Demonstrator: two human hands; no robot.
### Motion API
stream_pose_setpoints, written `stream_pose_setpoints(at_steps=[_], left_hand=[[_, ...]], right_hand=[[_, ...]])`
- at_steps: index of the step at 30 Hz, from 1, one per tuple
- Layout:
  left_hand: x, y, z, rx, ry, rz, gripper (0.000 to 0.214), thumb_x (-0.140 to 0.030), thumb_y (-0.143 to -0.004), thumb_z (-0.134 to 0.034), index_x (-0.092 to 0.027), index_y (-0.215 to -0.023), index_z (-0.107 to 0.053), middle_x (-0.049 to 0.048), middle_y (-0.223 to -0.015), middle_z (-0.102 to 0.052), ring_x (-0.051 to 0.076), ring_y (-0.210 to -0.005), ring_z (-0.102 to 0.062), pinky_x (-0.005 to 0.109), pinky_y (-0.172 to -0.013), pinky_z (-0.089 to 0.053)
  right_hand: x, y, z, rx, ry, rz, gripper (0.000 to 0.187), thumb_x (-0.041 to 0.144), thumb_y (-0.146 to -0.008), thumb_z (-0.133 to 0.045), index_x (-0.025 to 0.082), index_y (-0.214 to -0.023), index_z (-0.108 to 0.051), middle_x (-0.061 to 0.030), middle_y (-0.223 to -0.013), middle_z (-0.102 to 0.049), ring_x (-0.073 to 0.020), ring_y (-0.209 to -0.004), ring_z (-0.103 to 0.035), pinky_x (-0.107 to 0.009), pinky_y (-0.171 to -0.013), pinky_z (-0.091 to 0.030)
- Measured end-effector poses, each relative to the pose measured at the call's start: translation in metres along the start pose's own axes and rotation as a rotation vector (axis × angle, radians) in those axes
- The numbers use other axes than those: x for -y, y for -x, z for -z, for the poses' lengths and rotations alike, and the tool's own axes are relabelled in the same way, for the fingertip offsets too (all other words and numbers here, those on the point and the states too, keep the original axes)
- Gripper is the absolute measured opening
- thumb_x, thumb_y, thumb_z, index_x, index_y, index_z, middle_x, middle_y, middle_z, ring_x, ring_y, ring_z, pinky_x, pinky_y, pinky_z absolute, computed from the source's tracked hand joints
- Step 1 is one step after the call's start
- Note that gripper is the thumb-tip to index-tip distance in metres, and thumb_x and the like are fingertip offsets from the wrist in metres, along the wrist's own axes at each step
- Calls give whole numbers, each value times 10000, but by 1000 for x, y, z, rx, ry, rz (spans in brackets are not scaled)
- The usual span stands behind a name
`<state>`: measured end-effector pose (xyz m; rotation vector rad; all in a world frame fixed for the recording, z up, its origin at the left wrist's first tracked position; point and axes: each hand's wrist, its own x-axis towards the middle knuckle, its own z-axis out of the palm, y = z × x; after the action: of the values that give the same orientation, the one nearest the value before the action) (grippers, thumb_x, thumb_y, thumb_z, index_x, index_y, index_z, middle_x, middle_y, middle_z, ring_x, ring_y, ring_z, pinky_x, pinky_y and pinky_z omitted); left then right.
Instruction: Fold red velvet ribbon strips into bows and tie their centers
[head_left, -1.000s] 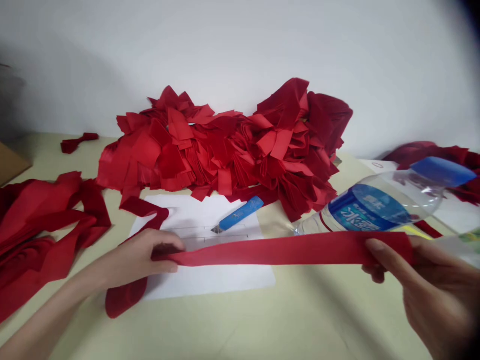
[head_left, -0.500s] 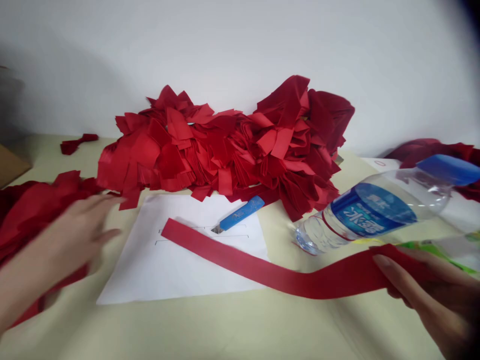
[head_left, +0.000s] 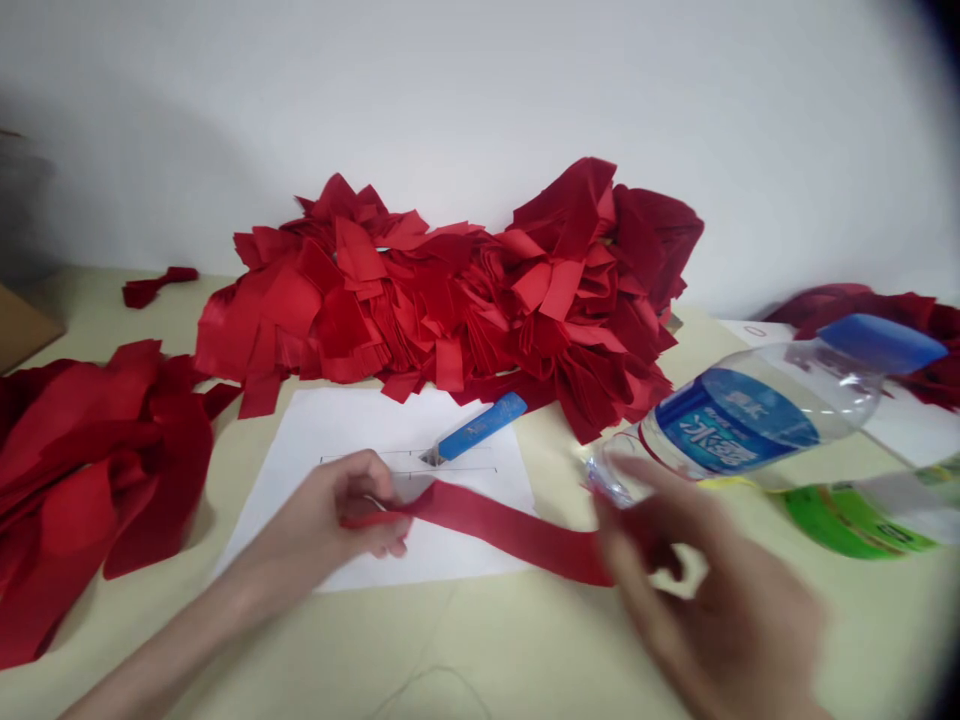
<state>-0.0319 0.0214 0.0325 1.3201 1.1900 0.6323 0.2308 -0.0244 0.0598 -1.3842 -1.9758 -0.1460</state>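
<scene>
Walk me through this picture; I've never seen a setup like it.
There is no machine here: these are a person's own bare hands, seen by one camera worn on the head, looking forward and down. The left hand pinches a red strip near one end. The right hand is at the other end, too blurred to show its grip. On the table lies paper with ruled lines, a blue cutter on it. Behind is a big red pile; to the right, a bottle.
</scene>
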Motion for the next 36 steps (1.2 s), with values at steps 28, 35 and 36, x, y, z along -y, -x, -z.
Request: stream_pose_setpoints(at_steps=[28,35,36], left_hand=[[33,-13,50,-505,-465,-44,217,-417,-765,-575,-210,-804,-629,-23,-644,-606,160,-610,-569,243,-537,-410],[18,0,-2,-177,38,52,215,-352,-774,-596,-198,-920,-628,17,-810,-717,164,-703,-636,217,-583,-461],[17,3,-12,-104,90,44,213,-348,-787,-580,-198,-930,-631,14,-771,-714,164,-694,-637,217,-581,-462]], right_hand=[[10,-18,-48,934,-264,229,43,207,-844,-586,176,-870,-601,-22,-888,-593,-176,-953,-523,-313,-893,-387],[8,-25,-44,901,-678,-147,110,283,-840,-597,176,-820,-576,30,-829,-598,-83,-735,-541,-173,-659,-422],[10,-24,-44,905,-707,-197,131,299,-854,-574,177,-809,-581,38,-779,-600,-75,-684,-534,-165,-609,-410]])
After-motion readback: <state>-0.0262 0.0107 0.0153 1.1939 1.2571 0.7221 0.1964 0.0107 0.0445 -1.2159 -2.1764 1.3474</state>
